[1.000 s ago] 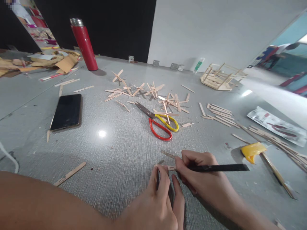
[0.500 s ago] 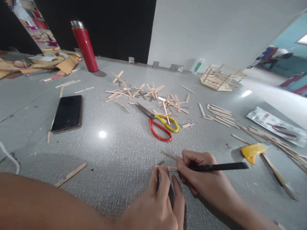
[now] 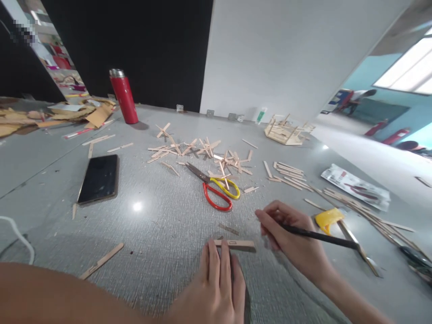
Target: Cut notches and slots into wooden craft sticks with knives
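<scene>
Wooden stick under work, shown on the table (image 3: 162, 270) on the near side of the scissors (image 3: 201, 175). The wooden stick (image 3: 243, 244) is seen as a flat, narrow, pale tan strip, lying roughly crosswise to the view. A small elongated rectangle is outlined on its upper face in a darker tone; whether this outline is cut through or only marked cannot be told. The right end is exposed and blunt, with a darker band along its near edge, while the left end is covered by fingertips. By the left hand (image 3: 221, 281) the stick is pressed down under extended fingers, its grip being unclenched. By the right hand (image 3: 294, 244), placed to the right of the scissors and nearer the viewer, a slim black tool (image 3: 326, 236) is grasped between thumb and fingers; its working tip cannot be made out. A thin grey-brown strip (image 3: 228, 229) is laid between the scissors and the stick. A second stick (image 3: 103, 261), with a dark mark near its lower end, is found well to the left of the scissors and nearer the viewer. Crossed sticks (image 3: 209, 146) are scattered just beyond the scissors, and a yellow object (image 3: 326, 219) is placed well to their right.
</scene>
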`<state>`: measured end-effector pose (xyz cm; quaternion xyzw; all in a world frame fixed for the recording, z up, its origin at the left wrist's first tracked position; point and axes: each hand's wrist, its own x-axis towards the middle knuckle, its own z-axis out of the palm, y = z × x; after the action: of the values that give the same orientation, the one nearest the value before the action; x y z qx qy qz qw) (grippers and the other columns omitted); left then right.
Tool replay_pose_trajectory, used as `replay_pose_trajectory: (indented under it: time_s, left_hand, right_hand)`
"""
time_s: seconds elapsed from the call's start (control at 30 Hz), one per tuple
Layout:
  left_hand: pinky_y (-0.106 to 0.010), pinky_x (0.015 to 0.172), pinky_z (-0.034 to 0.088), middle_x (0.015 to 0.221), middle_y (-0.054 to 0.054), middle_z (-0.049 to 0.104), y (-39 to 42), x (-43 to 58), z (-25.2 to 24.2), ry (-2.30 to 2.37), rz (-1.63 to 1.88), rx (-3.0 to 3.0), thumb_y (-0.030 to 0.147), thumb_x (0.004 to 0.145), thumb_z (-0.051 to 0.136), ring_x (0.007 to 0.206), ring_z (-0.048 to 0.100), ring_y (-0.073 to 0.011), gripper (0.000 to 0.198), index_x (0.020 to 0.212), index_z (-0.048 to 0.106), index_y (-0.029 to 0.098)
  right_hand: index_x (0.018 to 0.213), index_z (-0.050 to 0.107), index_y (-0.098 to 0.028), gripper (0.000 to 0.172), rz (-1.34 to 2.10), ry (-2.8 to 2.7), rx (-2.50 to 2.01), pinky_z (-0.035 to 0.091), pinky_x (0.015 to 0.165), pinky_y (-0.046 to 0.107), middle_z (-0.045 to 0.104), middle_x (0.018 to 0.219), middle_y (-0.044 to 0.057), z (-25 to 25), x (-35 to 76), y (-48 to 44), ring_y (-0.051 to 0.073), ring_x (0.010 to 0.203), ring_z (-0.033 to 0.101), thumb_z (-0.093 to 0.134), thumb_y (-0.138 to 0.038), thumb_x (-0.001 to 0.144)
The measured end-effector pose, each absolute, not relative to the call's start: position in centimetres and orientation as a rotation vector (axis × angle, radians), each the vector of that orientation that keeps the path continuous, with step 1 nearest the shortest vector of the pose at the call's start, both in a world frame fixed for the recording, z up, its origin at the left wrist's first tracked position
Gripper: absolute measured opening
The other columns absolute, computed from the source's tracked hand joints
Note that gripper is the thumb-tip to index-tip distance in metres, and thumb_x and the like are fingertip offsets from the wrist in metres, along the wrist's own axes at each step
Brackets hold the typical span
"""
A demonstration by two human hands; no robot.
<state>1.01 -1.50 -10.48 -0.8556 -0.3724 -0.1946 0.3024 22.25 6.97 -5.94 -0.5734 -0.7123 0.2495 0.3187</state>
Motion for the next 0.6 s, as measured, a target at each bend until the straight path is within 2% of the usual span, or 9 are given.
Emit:
replay_pose_trajectory:
  time_s: [0.03, 0.07, 0.13, 0.23, 0.33, 0.47, 0.53, 0.6]
  left_hand:
    - [-0.046, 0.093, 0.052, 0.114, -0.018, 0.078, -1.5, 1.0, -10.3, -0.988, -0.562, -2.231, 0.026, 0.097, 0.055, 0.102, 0.076, -0.0334, 0.032, 0.117, 0.068, 0.004]
    - [-0.042, 0.09, 0.053, 0.112, -0.015, 0.08, -1.6, 0.9, -10.1, -0.954, -0.608, -2.197, 0.024, 0.096, 0.056, 0.099, 0.077, -0.0298, 0.029, 0.114, 0.07, 0.006]
    - [-0.032, 0.083, 0.054, 0.101, -0.007, 0.082, -1.7, 0.8, -9.9, -0.838, -0.676, -2.146, 0.019, 0.095, 0.058, 0.091, 0.076, -0.021, 0.021, 0.106, 0.073, 0.011]
    - [-0.025, 0.075, 0.051, 0.086, 0.001, 0.081, -1.8, 0.7, -10.1, -0.676, -0.683, -2.141, 0.02, 0.098, 0.062, 0.083, 0.072, -0.0137, 0.012, 0.097, 0.074, 0.018]
    - [-0.025, 0.07, 0.049, 0.077, 0.001, 0.077, -1.6, 0.9, -10.9, -0.649, -0.786, -2.173, 0.014, 0.096, 0.064, 0.076, 0.068, -0.0135, 0.01, 0.094, 0.073, 0.016]
    - [-0.028, 0.053, 0.044, 0.065, 0.0, 0.063, -0.5, 1.1, -11.0, -0.824, -0.912, -2.342, 0.013, 0.087, 0.066, 0.06, 0.058, -0.0149, 0.007, 0.081, 0.068, 0.015]
    - [-0.029, 0.054, 0.046, 0.066, 0.0, 0.059, 0.1, 1.0, -10.3, -0.874, -0.872, -2.425, 0.015, 0.086, 0.066, 0.061, 0.059, -0.0161, 0.014, 0.072, 0.062, 0.018]
    - [-0.03, 0.058, 0.05, 0.07, -0.002, 0.063, 0.7, 0.7, -9.6, -0.904, -0.838, -2.48, 0.013, 0.085, 0.065, 0.066, 0.061, -0.0179, 0.017, 0.069, 0.061, 0.019]
  right_hand:
    - [0.087, 0.059, -0.023, 0.032, 0.317, -1.988, -1.498, 0.04, 0.044, 0.022, 0.063, 0.064, -0.003, -5.7, 23.1, 7.3, 0.011, 0.045, 0.052, 0.053, -0.048, 0.106]
    - [0.087, 0.061, -0.023, 0.03, 0.194, -2.041, -1.473, 0.043, 0.05, 0.024, 0.063, 0.066, -0.002, -5.6, 24.0, 7.7, 0.013, 0.052, 0.056, 0.056, -0.047, 0.104]
    - [0.089, 0.064, -0.023, 0.027, 0.078, -2.125, -1.441, 0.046, 0.06, 0.027, 0.064, 0.07, -0.001, -5.6, 25.7, 8.5, 0.015, 0.06, 0.059, 0.057, -0.045, 0.103]
    - [0.096, 0.064, -0.023, 0.024, -0.04, -2.243, -1.415, 0.048, 0.064, 0.028, 0.069, 0.08, 0.002, -6.2, 27.3, 9.4, 0.016, 0.064, 0.062, 0.05, -0.038, 0.106]
    - [0.112, 0.066, -0.022, 0.023, -0.12, -2.359, -1.42, 0.053, 0.069, 0.028, 0.075, 0.103, 0.007, -7.2, 27.5, 9.7, 0.017, 0.078, 0.072, 0.043, -0.027, 0.108]
    - [0.134, 0.061, -0.028, 0.041, -0.227, -2.509, -1.523, 0.055, 0.075, 0.026, 0.073, 0.129, 0.005, -7.6, 27.0, 9.6, 0.018, 0.098, 0.076, 0.041, -0.01, 0.103]
    - [0.145, 0.055, -0.03, 0.054, -0.334, -2.49, -1.699, 0.056, 0.071, 0.028, 0.073, 0.127, 0.006, -6.9, 27.4, 9.5, 0.021, 0.094, 0.078, 0.044, -0.004, 0.098]
    - [0.149, 0.052, -0.02, 0.058, -0.484, -2.364, -1.962, 0.055, 0.065, 0.034, 0.076, 0.117, 0.014, -5.5, 28.8, 9.4, 0.026, 0.084, 0.079, 0.043, 0.001, 0.095]
